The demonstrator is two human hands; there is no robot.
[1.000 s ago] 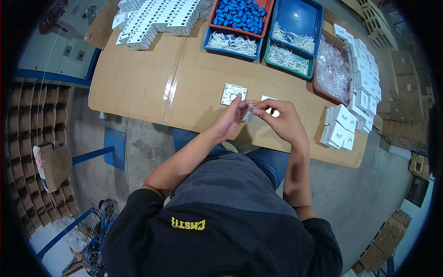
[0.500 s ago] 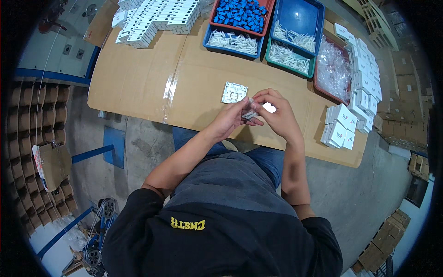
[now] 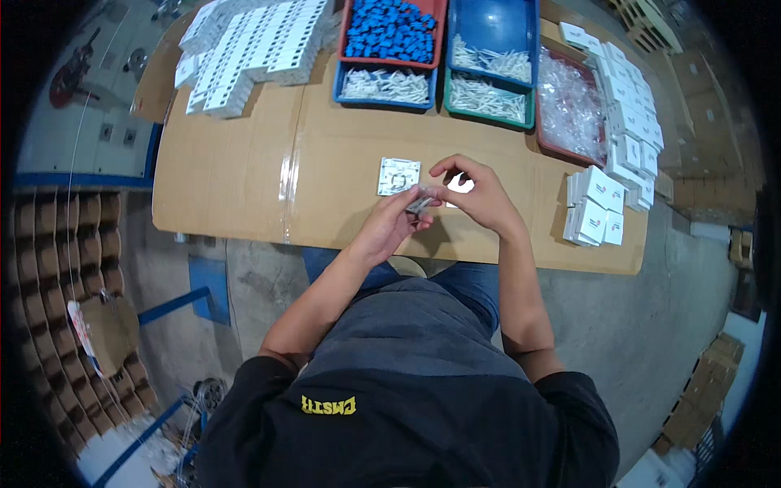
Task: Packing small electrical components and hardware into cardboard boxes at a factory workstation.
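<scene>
Evidently, a small clear packet (image 3: 420, 205) is the piece in hand, held between the two hands.

The left hand (image 3: 384, 229) pinches the packet between thumb and fingers, above the near part of the cardboard tabletop (image 3: 232, 175); its pale contents are too small to identify. The right hand (image 3: 490, 203) is loosely curled, fingertips at the packet's right side; whether they grip or merely touch cannot be told. A white square plate (image 3: 399, 177) lies just beyond the left hand. The present step appears to be adjusting the packet; the next move seems to call for a firm left pinch and delicate right fingertips.
</scene>
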